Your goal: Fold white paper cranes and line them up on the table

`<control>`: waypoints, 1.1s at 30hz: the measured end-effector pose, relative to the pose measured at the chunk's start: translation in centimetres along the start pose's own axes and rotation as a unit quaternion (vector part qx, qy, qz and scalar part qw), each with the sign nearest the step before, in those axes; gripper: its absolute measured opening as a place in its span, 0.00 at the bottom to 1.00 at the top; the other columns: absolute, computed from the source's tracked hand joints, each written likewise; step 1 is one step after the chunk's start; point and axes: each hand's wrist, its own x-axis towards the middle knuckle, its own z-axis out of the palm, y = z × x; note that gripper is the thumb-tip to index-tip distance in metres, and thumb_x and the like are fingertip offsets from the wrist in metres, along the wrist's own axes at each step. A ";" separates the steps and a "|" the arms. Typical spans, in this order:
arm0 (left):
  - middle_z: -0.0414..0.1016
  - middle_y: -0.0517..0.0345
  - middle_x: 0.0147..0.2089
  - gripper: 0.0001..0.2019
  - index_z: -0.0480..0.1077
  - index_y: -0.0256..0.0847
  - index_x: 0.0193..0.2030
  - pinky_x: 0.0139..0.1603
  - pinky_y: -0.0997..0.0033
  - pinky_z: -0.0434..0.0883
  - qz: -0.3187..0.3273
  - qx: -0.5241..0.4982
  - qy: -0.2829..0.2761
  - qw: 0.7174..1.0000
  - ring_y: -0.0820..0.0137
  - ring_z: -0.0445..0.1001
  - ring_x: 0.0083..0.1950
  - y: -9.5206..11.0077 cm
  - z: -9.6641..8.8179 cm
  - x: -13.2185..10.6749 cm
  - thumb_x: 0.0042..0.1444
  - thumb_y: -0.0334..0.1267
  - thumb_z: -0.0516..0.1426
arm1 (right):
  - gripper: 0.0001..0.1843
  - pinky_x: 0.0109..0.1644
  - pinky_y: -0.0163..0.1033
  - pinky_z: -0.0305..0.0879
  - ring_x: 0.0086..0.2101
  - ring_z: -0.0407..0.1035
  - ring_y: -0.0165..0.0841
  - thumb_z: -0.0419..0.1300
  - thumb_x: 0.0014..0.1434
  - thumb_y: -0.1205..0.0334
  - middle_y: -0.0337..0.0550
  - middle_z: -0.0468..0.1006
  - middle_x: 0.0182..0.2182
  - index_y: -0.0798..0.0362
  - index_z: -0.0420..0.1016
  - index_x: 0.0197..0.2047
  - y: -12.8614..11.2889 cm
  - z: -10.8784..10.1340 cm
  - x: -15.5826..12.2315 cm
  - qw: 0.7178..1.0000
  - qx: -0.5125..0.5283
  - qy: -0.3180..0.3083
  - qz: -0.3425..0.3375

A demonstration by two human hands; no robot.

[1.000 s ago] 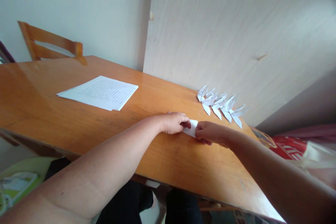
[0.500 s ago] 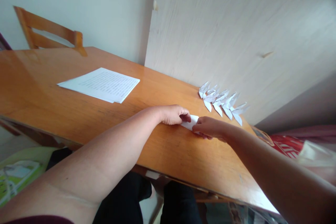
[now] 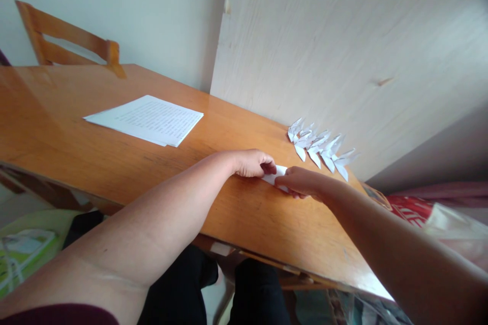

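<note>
A small white folded paper piece [image 3: 277, 173] lies flat on the orange wooden table [image 3: 95, 162]. My left hand [image 3: 252, 162] presses its left end with curled fingers. My right hand [image 3: 299, 183] covers its right end, fingers closed and pinching it against the table. Only the strip of paper between the two hands shows. Behind the hands, several finished folded paper pieces [image 3: 320, 147] lie in a row along the pale wooden panel.
A stack of printed sheets [image 3: 147, 119] lies on the table to the left. A wooden chair back [image 3: 64, 43] stands at the far left corner. A red and white bag [image 3: 415, 210] sits off the table's right end. A green item [image 3: 23, 259] lies low left.
My right hand has slid a little left over the paper, so less of it shows. The view has shifted slightly; both hands stay on the paper.
</note>
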 end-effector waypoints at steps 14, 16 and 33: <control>0.79 0.60 0.51 0.21 0.73 0.42 0.50 0.51 0.74 0.68 0.003 -0.001 0.018 1.000 0.69 0.74 0.52 -0.2 0.0 0.0 0.47 0.26 0.56 | 0.23 0.22 0.37 0.55 0.17 0.62 0.31 0.56 0.57 0.41 0.43 0.68 0.17 0.53 0.68 0.25 -0.9 0.0 0.3 0.995 -0.076 0.027 0.050; 0.79 0.60 0.52 0.21 0.73 0.42 0.50 0.51 0.73 0.69 0.002 0.001 0.021 1.000 0.69 0.75 0.51 -0.2 0.0 0.1 0.48 0.26 0.57 | 0.24 0.22 0.37 0.55 0.17 0.63 0.31 0.55 0.57 0.40 0.42 0.68 0.16 0.53 0.68 0.25 -1.1 0.0 0.2 0.995 -0.085 0.029 0.052; 0.79 0.61 0.51 0.22 0.73 0.42 0.50 0.53 0.72 0.68 0.008 -0.006 0.017 1.000 0.70 0.74 0.51 -0.1 -0.1 0.1 0.48 0.24 0.55 | 0.34 0.23 0.38 0.54 0.19 0.63 0.33 0.50 0.56 0.27 0.45 0.68 0.16 0.52 0.67 0.25 -2.4 -0.2 -0.1 0.988 -0.129 0.006 0.083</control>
